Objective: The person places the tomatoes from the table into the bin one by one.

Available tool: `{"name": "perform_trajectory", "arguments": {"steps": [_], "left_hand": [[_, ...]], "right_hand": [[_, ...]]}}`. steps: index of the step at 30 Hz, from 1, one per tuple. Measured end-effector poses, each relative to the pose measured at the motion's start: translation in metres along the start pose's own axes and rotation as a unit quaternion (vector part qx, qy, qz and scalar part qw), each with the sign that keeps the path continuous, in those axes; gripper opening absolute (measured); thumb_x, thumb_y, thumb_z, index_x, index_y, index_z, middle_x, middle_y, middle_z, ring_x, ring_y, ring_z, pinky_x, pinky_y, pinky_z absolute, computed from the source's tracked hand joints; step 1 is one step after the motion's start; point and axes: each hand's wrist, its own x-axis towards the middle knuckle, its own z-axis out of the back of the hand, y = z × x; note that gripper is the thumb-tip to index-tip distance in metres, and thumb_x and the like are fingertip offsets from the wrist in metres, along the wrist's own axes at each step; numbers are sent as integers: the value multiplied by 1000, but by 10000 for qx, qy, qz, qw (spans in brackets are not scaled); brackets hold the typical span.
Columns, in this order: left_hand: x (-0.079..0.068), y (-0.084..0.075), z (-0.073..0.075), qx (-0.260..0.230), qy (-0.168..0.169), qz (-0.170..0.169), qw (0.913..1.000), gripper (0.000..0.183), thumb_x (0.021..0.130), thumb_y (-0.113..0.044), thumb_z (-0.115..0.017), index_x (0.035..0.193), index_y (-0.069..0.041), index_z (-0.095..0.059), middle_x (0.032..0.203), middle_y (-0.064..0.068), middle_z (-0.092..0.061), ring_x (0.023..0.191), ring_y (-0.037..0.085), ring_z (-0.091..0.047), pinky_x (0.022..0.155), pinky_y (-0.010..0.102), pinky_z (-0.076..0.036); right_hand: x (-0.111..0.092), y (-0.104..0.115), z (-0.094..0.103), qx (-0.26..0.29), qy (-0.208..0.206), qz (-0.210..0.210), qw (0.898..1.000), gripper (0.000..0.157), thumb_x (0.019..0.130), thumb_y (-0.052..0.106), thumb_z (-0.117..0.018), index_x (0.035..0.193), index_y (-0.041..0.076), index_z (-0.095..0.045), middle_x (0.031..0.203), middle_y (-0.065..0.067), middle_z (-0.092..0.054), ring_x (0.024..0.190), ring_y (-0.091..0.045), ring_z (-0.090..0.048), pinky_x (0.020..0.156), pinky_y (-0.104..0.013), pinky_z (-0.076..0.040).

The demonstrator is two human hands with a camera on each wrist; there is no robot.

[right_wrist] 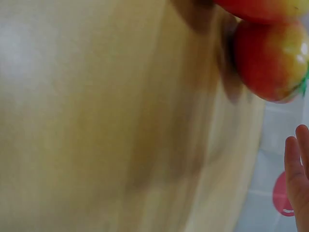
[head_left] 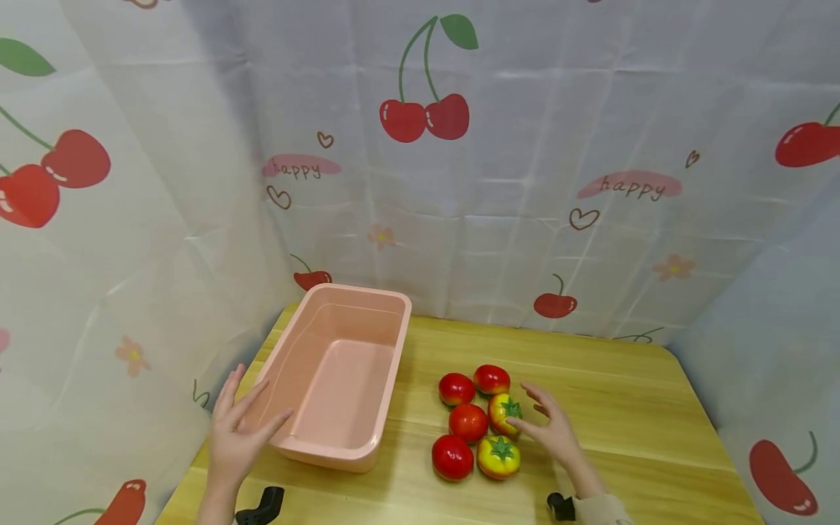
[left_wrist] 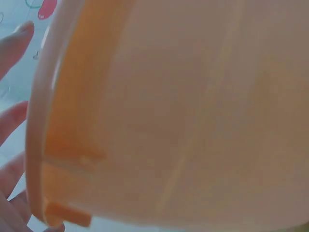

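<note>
A pink plastic bin point(head_left: 391, 379) stands on the left of the table. My left hand point(head_left: 235, 437) has its fingers spread at the bin's front left corner. In the left wrist view, its fingers point(left_wrist: 12, 121) show just past the bin's rim point(left_wrist: 36, 121). Several shiny red tomatoes point(head_left: 452, 458) lie grouped right of the bin, with two yellowish tomatoes with green star-shaped tops point(head_left: 499, 458) on the group's right side. Beside the farther yellowish one, my right hand point(head_left: 551, 432) hovers with fingers parted and nothing held; its thumb overlaps that tomato point(head_left: 502, 410) in the head view.
The wooden table point(head_left: 630, 415) has rounded far corners. White curtains point(head_left: 485, 240) printed with cherries hang close behind it and on both sides. Black wrist mounts point(head_left: 261, 506) are worn at both wrists.
</note>
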Motion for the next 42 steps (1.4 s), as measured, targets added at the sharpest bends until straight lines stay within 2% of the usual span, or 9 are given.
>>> {"name": "perform_trajectory", "arguments": {"steps": [4, 8, 12, 19, 23, 27, 29, 34, 42], "left_hand": [[-6, 26, 7, -387, 26, 843, 9957, 57, 64, 11, -80, 118, 4, -62, 151, 1, -29, 137, 13, -22, 111, 50, -13], [-11, 44, 11, -861, 97, 1316, 9875, 57, 71, 12, -74, 125, 3, -57, 152, -2, -24, 134, 11, -28, 110, 26, -23], [-15, 52, 12, -1249, 225, 1350, 9827, 57, 73, 17, -69, 127, 7, -53, 151, 4, -26, 132, 12, -32, 101, 12, -30], [-24, 69, 7, -2044, 287, 1237, 9706, 61, 73, 19, -68, 130, 10, -48, 148, 11, -32, 125, 5, -41, 95, 15, -39], [-31, 121, 4, -2971, 385, 797, 9507, 65, 74, 18, -67, 134, 6, -45, 148, 13, -31, 127, 13, -42, 92, 21, -44], [-35, 179, -1, -3235, 183, 989, 9408, 72, 74, 20, -66, 139, -1, -43, 147, 13, -34, 125, 24, -45, 89, 25, -48], [-34, 173, -5, -3104, 16, 1166, 9434, 72, 74, 23, -63, 139, 1, -41, 145, 14, -36, 122, 23, -48, 87, 24, -49], [-26, 80, -9, -2951, -245, 1523, 9429, 64, 76, 20, -62, 135, 4, -45, 136, 10, -42, 115, 17, -50, 88, 22, -48], [-22, 56, -9, -2734, -498, 1972, 9402, 63, 77, 25, -57, 134, 5, -44, 130, 5, -45, 114, 16, -49, 89, 18, -46]], "right_hand": [[-2, -9, -8, 131, -13, -33, 9999, 71, 74, 23, -81, 133, 3, -49, 134, -18, -48, 120, -37, -45, 96, -54, -40], [-3, -16, -16, 289, -26, -115, 9995, 68, 74, 20, -81, 132, 3, -51, 133, -18, -48, 120, -38, -45, 97, -54, -40], [-5, -21, -23, 422, 1, -446, 9981, 68, 73, 23, -82, 132, 6, -52, 133, -17, -49, 119, -34, -46, 98, -50, -40], [-8, -25, -33, 436, -30, -897, 9950, 69, 72, 28, -82, 132, 11, -52, 133, -13, -49, 119, -28, -46, 101, -43, -38], [-7, -23, -35, 512, 30, -971, 9940, 72, 74, 26, -81, 135, 8, -48, 132, -18, -48, 116, -32, -49, 98, -44, -42], [-5, -6, -30, 659, 178, -1124, 9913, 73, 76, 22, -80, 137, 5, -45, 133, -24, -46, 118, -39, -48, 99, -48, -40], [-5, -7, -29, 673, 194, -1163, 9907, 74, 75, 22, -80, 137, 5, -44, 133, -24, -46, 119, -38, -47, 100, -48, -39], [-4, -19, -30, 462, 52, -1119, 9926, 74, 74, 31, -81, 136, 12, -46, 131, -17, -50, 116, -32, -50, 98, -46, -41], [-2, 2, -23, 332, 162, -847, 9957, 71, 76, 30, -79, 136, 9, -47, 131, -18, -50, 113, -37, -51, 93, -54, -42]]}}
